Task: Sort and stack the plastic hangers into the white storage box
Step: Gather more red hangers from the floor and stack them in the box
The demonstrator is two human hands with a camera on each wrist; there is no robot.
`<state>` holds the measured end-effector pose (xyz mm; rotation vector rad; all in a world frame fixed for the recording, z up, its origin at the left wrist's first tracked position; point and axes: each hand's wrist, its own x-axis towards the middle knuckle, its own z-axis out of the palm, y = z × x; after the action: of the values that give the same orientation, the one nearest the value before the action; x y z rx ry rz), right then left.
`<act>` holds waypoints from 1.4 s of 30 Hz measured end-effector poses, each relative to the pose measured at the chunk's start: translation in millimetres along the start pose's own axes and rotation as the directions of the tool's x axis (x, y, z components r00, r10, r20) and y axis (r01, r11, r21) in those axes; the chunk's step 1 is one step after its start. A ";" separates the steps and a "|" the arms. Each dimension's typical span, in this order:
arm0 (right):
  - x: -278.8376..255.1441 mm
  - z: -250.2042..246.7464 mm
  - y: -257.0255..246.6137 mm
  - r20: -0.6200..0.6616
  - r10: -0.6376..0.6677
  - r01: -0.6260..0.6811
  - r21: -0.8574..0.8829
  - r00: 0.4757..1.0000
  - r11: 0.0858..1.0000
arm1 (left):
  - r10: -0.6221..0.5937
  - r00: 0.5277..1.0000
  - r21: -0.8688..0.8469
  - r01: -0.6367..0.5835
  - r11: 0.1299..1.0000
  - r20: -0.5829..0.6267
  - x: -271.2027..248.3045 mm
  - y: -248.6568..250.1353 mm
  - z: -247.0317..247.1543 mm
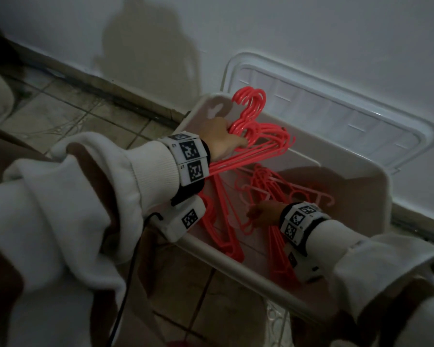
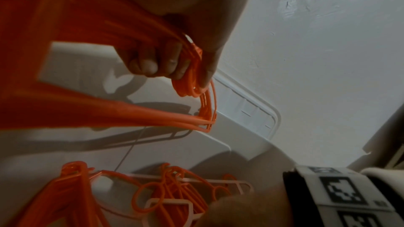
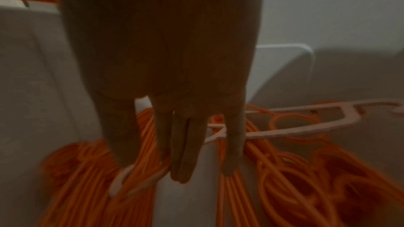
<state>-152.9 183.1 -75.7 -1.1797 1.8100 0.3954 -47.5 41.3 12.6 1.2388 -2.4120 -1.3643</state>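
Observation:
My left hand (image 1: 223, 137) grips a bundle of red-pink plastic hangers (image 1: 263, 136) by their necks, over the far left corner of the white storage box (image 1: 238, 270). The left wrist view shows my fingers (image 2: 157, 65) curled round the bundle (image 2: 196, 85), hooks pointing away. My right hand (image 1: 262, 214) is down inside the box, fingers straight (image 3: 186, 153), touching the loose red hangers (image 1: 263, 184) lying on the bottom (image 3: 284, 179). A pale whitish hanger (image 3: 306, 127) lies across them. More red hangers (image 1: 226, 231) lean against the box's near left wall.
The box's clear lid (image 1: 336, 113) leans against the white wall behind the box. Tiled floor (image 1: 73, 108) lies to the left. A black cable (image 1: 133, 259) hangs from my left wrist device beside the box's near rim.

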 end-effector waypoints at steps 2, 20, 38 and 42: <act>-2.7 -9.1 5.5 -0.215 -0.006 0.016 0.048 0.977 0.999 | 0.001 1.000 -0.013 -0.001 1.000 0.003 -0.3 0.4 -1.4; -43.2 -27.8 26.1 -0.405 0.196 0.251 0.809 0.893 0.531 | 0.066 0.998 -0.137 -0.067 0.988 -0.010 -11.3 10.6 -4.6; -113.1 -39.7 75.7 -0.492 0.228 0.367 0.826 0.840 0.428 | 0.034 0.975 -0.137 -0.066 0.988 -0.219 -6.1 19.0 -23.3; -129.3 -31.2 67.0 -0.431 0.001 0.423 0.886 0.902 0.189 | 0.050 0.992 -0.244 -0.076 0.967 -0.112 -10.6 18.9 -16.8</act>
<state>-209.2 266.9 33.8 -0.4931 1.5752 -1.1446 -44.2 42.5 39.8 1.1295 -2.1144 -1.4877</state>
